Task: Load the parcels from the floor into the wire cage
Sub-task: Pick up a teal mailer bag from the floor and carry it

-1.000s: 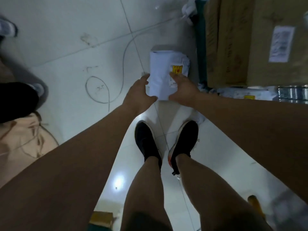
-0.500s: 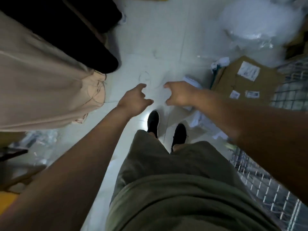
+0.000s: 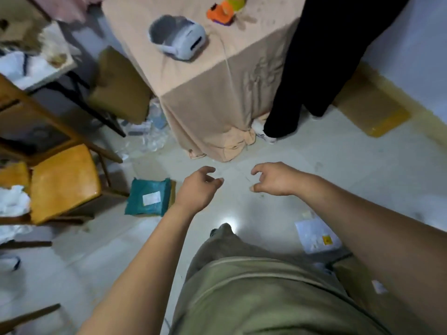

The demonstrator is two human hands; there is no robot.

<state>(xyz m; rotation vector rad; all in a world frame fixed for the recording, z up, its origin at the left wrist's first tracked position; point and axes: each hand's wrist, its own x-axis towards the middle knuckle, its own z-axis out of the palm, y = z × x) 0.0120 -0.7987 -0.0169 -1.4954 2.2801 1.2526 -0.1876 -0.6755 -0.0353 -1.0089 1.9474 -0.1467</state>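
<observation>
1. Hands reach forward over the pale tiled floor (image 3: 326,160) with a clear gap between them, and neither touches anything.
2. The left hand (image 3: 197,187) is turned palm down, its fingers loosely curled and its thumb held apart. It holds nothing.
3. The right hand (image 3: 275,178) is also empty, with its fingers relaxed and bent toward the left one.
4. A teal parcel (image 3: 148,199) with a white label lies flat on the floor, just left of the left wrist and right of a wooden chair (image 3: 63,182) with a yellow seat.
5. A white parcel (image 3: 316,235) with a small yellow sticker lies on the floor at the near right, just beside the right forearm.
6. Next to it, nearer still, a brown cardboard box (image 3: 355,279) shows below the same arm, largely hidden by it.
7. Farther off in the centre stands a table (image 3: 217,93) draped in peach cloth that bunches on the floor.
8. On the table sit a white-and-grey headset (image 3: 177,37) and, at the far edge, an orange toy (image 3: 221,12).
9. A person in black trousers (image 3: 302,81) and a white shoe stands at the table's right corner.
10. A flat yellow package (image 3: 372,110) lies at the far right, along the wall.
11. Olive shorts (image 3: 254,293) fill the near edge, between the two arms.
</observation>
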